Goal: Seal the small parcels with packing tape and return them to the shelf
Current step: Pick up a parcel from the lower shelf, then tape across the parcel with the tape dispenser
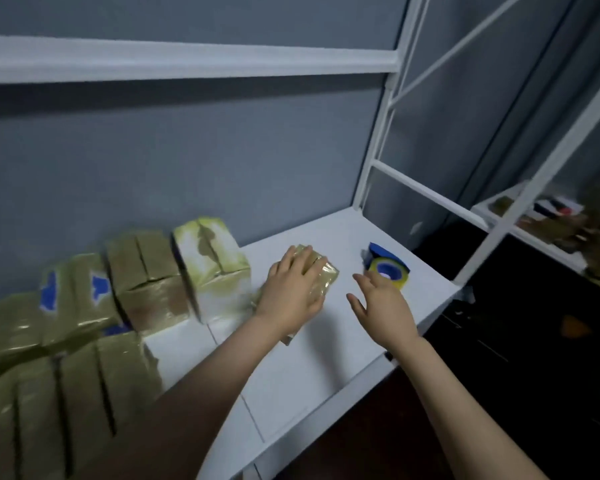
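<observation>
A small parcel (323,271) wrapped in shiny tape lies on the white shelf (309,368). My left hand (293,289) lies flat on top of it with fingers spread. To the right, my right hand (383,306) hovers over the shelf with fingers straight, holding nothing, its fingertips just short of a tape roll (388,270) in a blue dispenser. The parcel's near end is hidden under my left hand.
Several taped parcels (146,285) stand in a row along the grey back wall at the left, with more stacked at the front left (66,403). White frame posts (378,140) rise at the shelf's right end. A second shelf (541,220) with clutter stands at far right.
</observation>
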